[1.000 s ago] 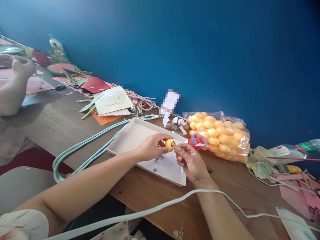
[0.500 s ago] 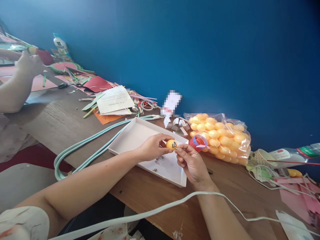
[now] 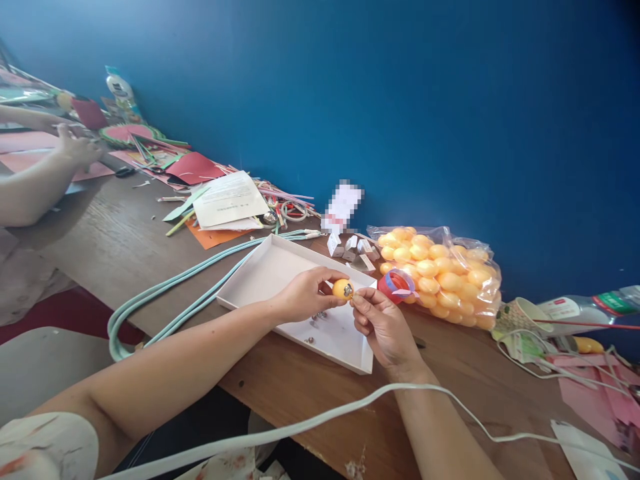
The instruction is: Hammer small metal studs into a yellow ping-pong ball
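Left hand [image 3: 300,293] pinches a glossy round yellow-orange plastic ball [image 3: 339,288] over the shallow white cardboard tray [image 3: 267,267]; right hand [image 3: 381,323], fingers pinched narrow, meets its silvery patch [image 3: 348,290], any held item hidden. Slack pinch could drop the ball.

I can't read a single word from here. Lines of small print cross the rectangular white paper sheet [image 3: 230,200] on the left; the white plastic bottle [image 3: 121,91] far left and the clear plastic bottle [image 3: 588,311] lying on the right bear labels, all illegible. The pale slip [image 3: 343,203] by the blue wall [image 3: 425,120] is blurred.
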`<state>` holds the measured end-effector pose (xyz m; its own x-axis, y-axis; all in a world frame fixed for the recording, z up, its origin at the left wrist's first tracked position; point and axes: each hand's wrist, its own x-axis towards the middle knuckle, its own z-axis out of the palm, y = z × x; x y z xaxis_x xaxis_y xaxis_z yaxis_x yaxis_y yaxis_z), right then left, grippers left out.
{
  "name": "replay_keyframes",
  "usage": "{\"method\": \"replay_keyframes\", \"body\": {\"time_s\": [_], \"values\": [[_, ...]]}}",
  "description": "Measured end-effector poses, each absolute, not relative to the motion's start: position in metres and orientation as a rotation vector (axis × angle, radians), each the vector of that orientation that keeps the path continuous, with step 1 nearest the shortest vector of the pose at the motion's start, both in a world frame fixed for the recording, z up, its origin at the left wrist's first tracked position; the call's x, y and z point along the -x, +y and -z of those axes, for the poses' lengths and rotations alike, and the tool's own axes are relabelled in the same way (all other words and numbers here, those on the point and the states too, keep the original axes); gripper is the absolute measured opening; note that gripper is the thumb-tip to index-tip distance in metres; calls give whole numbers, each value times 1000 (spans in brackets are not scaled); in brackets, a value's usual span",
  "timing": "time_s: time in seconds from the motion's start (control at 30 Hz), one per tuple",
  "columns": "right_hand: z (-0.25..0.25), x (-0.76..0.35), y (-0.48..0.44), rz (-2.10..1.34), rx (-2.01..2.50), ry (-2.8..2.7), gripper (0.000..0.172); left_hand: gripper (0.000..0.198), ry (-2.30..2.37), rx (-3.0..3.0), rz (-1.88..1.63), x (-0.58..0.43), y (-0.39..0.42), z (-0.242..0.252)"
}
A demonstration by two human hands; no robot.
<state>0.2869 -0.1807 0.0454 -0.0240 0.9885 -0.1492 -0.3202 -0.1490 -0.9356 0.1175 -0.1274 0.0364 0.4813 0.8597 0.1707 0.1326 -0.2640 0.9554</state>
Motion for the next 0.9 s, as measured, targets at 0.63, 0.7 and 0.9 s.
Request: {"method": "replay_keyframes", "body": {"time_s": [0.63,0.7,0.9], "values": [[-42,-286,-180,-1429,1052,-868,21,42,868,-1700,-900,-117,-128,-37],[-41,-286,-180,-1429,1045,-865,20,41,864,-1700,-903,-118,-128,-36],[-41,-285,-181,-1432,1030,-858,19,41,862,-1691,-904,-118,-128,-36]]}}
